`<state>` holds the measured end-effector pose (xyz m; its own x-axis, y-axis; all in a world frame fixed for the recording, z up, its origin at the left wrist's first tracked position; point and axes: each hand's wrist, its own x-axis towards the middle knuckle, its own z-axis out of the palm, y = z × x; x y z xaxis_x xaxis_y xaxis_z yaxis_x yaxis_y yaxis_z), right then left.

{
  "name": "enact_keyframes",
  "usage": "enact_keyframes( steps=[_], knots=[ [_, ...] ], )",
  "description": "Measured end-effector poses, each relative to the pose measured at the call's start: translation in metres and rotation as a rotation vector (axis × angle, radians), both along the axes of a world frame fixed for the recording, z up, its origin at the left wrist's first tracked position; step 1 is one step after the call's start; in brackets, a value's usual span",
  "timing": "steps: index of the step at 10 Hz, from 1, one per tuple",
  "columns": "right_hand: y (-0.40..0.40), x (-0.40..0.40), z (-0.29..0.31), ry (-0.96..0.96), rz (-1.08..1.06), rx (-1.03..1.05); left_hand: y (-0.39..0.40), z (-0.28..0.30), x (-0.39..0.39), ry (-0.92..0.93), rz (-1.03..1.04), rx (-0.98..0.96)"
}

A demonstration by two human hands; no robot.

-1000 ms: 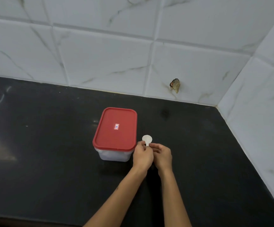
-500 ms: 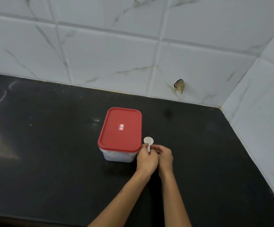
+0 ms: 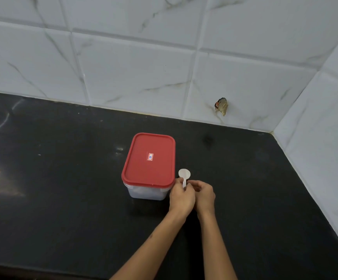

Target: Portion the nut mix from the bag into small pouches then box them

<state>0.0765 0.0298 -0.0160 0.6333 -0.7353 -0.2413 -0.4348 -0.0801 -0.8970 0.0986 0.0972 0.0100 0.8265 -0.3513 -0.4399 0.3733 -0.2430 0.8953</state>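
Down at the near edge, two bare forearms come up over the dark desk (image 3: 63, 199) and meet just right of centre. The left hand (image 3: 182, 197) is curled, its grip pinched on the handle of a small white spoon (image 3: 184, 175), and the right hand (image 3: 204, 196) sits tight against it, fingers curled in toward that same handle (whether it truly grips the handle or only steadies it, the view does not settle). Here is the relation that counts: the spoon's long axis runs straight away from the person, handle buried between the two hands, round bowl sticking out on the far side, just beside the near right corner of the box (image 3: 144, 194). That box sits immediately left of the left hand, a clear tub with its red lid (image 3: 149, 158) pressed on and a small sticker in the middle; what lies inside is too cloudy to read. So the left hand is the nearer one to the box, and any move to the lid looks like a short sideways reach for it. No bag, no pouches and no nuts show anywhere on the desk. Beyond, white marbled wall tiles (image 3: 135, 73) close off the corner, with a chipped hole (image 3: 221, 106) low on the back wall.
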Motion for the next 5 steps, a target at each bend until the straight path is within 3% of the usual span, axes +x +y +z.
enact_keyframes(
  steps=[2,3,5],
  knots=[
    [-0.001,0.000,0.004,0.015,-0.012,-0.048,0.001,0.000,-0.003,-0.042,-0.011,-0.002],
    [0.000,-0.002,0.010,-0.059,-0.043,-0.114,0.002,0.004,-0.010,-0.160,-0.004,-0.050],
    [0.000,0.001,0.047,-0.317,-0.184,-0.240,0.008,0.032,-0.018,-0.694,0.043,-0.144]
  ],
)
